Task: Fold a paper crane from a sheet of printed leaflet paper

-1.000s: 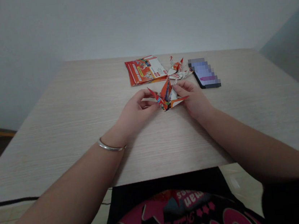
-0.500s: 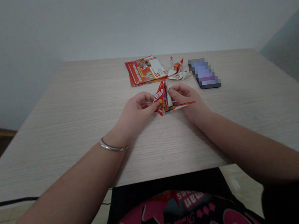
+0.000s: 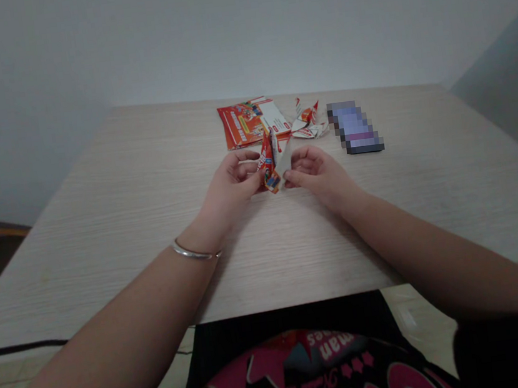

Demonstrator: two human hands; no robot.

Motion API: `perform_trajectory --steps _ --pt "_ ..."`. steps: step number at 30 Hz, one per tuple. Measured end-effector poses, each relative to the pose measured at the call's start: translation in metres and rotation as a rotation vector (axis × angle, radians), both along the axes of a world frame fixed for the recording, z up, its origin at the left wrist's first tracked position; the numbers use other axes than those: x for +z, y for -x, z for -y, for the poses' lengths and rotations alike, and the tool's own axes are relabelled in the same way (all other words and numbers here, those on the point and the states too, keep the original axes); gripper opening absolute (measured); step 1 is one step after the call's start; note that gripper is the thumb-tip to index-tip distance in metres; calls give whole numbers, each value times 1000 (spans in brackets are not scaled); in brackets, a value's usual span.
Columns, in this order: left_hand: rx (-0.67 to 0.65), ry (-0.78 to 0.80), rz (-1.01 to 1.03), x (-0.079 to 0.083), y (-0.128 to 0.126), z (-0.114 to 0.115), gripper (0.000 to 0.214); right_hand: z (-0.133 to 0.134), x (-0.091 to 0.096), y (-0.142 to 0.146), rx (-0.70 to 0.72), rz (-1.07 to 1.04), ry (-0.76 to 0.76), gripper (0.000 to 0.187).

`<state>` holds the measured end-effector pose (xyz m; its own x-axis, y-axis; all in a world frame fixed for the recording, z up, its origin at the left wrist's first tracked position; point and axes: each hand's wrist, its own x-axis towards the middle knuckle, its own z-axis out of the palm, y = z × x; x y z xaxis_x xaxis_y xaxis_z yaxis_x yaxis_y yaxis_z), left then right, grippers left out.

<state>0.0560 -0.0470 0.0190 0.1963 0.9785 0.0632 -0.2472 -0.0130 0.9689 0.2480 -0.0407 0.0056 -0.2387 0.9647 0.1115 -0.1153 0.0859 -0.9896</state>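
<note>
Head view, left hand: the left hand (image 3: 233, 181) is closed on the left side of a folded paper piece (image 3: 278, 165), thumb in front and fingers curled behind it
Right hand: thumb and fingertips of the right hand (image 3: 320, 174) come together narrowly at the lower edge of its white flap, the other fingers bent
Folded paper piece: between the two hands, over the middle of the table; red, orange and white with print, points up, flaps spread apart; whether its underside touches the wood grain cannot be told
Bangle: a silver bangle (image 3: 190, 251) circles the left wrist
Leaflets: a small stack of red-and-white printed leaflets (image 3: 243, 125) lies flat just beyond the left hand, edges not quite lined up
Paper crane: a crane-like folded paper figure (image 3: 309, 123) sits beside the right end of the leaflets, beyond the right hand
Phone: a dark-edged phone (image 3: 355, 127) lies to the right of the crane, its screen blurred into blocks
Table: pale wood-grain table (image 3: 123, 204), far edge near a grey-white wall (image 3: 267, 29)
T-shirt: black with pink print (image 3: 328, 374), at the near edge
Cable: a black cable (image 3: 23, 349) at lower left
</note>
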Motion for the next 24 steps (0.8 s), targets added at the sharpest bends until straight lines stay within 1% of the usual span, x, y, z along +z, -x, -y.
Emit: perform_trajectory --steps 2,4,7,10,12,16,19,22,24 --pt "-17 11 -32 0 -1 0 32 1 0 1 -3 -3 46 48" --pt "-32 24 -76 0 -1 0 27 2 1 2 27 15 100 48" --pt "-58 17 -136 -1 -1 0 28 3 2 3 75 42 140 43" --pt "-59 -33 -176 -2 1 -1 30 4 3 4 86 45 150 42" --pt "-51 -75 -203 -2 2 -1 28 4 4 4 80 52 150 41" --pt "-28 -127 -292 -1 3 2 13 4 4 3 46 116 114 37" --pt "-27 -163 -325 3 4 6 21 4 5 2 22 142 68 38" --pt "-57 -175 -361 7 3 9 25 4 7 2 10 157 50 40" --pt "-63 -177 -371 9 2 10 24 5 8 3 -1 180 38 38"
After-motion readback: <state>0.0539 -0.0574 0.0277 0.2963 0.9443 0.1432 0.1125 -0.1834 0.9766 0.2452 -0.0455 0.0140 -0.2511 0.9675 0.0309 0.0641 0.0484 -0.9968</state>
